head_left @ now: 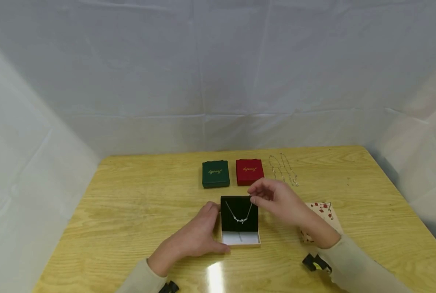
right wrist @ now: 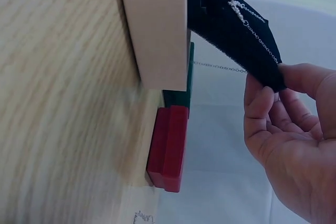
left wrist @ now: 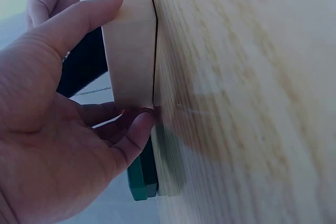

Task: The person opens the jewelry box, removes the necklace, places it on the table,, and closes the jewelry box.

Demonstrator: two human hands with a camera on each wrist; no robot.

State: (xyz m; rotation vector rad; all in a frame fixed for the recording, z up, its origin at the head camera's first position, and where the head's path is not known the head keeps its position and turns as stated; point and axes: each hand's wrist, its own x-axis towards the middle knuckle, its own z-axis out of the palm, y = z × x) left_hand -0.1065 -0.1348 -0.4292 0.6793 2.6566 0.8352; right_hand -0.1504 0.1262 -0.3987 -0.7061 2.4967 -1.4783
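A small open jewelry box (head_left: 241, 245) with a pale outer wall stands on the table. My left hand (head_left: 199, 234) holds it at its left side, thumb on the near wall and fingers at the side, as the left wrist view shows. A black display pad (right wrist: 220, 24) is tilted up out of the box. A silver necklace (head_left: 241, 221) hangs across the pad's face, and part of its chain runs behind the pad. My right hand (head_left: 280, 201) pinches the pad's upper right corner, thumb on the front and fingers behind, by the chain.
Behind the box lie a closed green box (head_left: 216, 174) and a closed red box (head_left: 249, 172). Two loose chains (head_left: 289, 169) lie to the right of the red one. A flower-patterned lid (head_left: 328, 213) lies partly under my right forearm. White sheeting (head_left: 203, 81) surrounds the table.
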